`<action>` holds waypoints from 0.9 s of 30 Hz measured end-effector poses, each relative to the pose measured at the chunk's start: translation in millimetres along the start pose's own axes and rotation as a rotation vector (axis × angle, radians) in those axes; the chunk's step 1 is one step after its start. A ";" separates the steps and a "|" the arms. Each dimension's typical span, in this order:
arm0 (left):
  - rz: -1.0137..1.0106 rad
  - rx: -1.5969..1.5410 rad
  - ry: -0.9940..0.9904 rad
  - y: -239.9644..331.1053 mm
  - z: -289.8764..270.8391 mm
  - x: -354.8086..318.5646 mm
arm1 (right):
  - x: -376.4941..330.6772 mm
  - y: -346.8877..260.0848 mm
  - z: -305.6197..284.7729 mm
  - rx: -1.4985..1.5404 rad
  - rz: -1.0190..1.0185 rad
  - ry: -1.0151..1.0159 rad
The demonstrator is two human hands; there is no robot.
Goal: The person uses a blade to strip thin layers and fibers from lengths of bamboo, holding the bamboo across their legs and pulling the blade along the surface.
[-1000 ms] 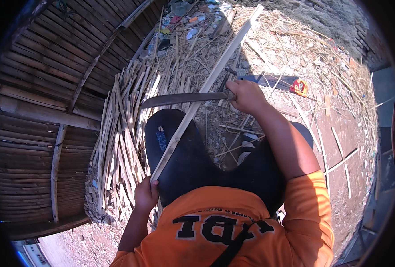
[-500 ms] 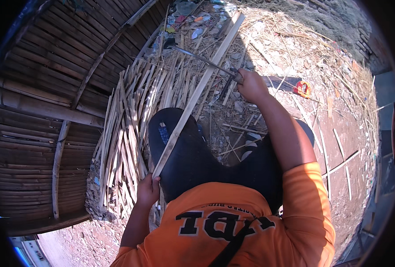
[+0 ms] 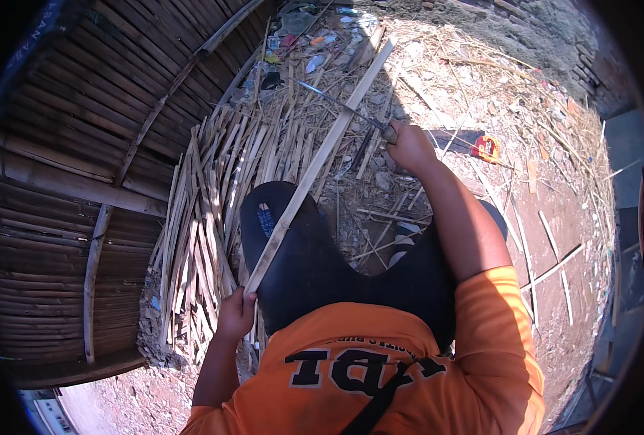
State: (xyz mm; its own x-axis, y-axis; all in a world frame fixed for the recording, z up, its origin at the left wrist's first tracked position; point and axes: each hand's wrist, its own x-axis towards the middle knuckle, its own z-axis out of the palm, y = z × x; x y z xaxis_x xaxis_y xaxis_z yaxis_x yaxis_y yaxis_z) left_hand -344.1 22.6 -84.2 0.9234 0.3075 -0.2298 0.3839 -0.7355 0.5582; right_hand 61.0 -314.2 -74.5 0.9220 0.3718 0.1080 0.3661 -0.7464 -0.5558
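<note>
Pale wood: a long strip (image 3: 319, 167) slants forward over the left thigh (image 3: 311, 254), its near end gripped low by the left hand (image 3: 235, 313). The right arm (image 3: 467, 214) reaches forward, the right hand (image 3: 411, 147) closed around a knife (image 3: 323, 95), blade across the strip. A bamboo wall (image 3: 43, 243) lines the ground's (image 3: 557, 319) left edge; beside it, piled sticks (image 3: 198, 239).

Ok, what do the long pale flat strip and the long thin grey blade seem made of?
Long pale flat strip, in the left hand: likely split bamboo or wood, raw finish; straw-coloured, with darker blotches and no visible paint. Long thin grey blade, its handle in the right hand: probably steel, dull, with a paler gleam toward the tip.
</note>
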 end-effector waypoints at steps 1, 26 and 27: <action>-0.032 -0.011 -0.011 2.9 -1.1 3.4 | 4.6 4.1 -6.8 -0.038 -0.014 0.046; -0.192 -0.195 -0.180 16.4 -13.6 -3.4 | -15.4 -51.1 23.5 -0.182 -0.465 -0.285; -0.200 -0.187 -0.216 15.2 -14.4 -4.4 | -8.7 -26.4 27.8 -0.043 -0.273 -0.214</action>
State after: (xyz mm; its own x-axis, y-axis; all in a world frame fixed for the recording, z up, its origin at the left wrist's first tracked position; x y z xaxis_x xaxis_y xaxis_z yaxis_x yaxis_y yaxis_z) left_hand -342.3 18.7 -63.2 0.8170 0.2850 -0.5013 0.5684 -0.5444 0.6168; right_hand 39.8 -282.3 -83.7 0.7436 0.6649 0.0704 0.6050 -0.6243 -0.4942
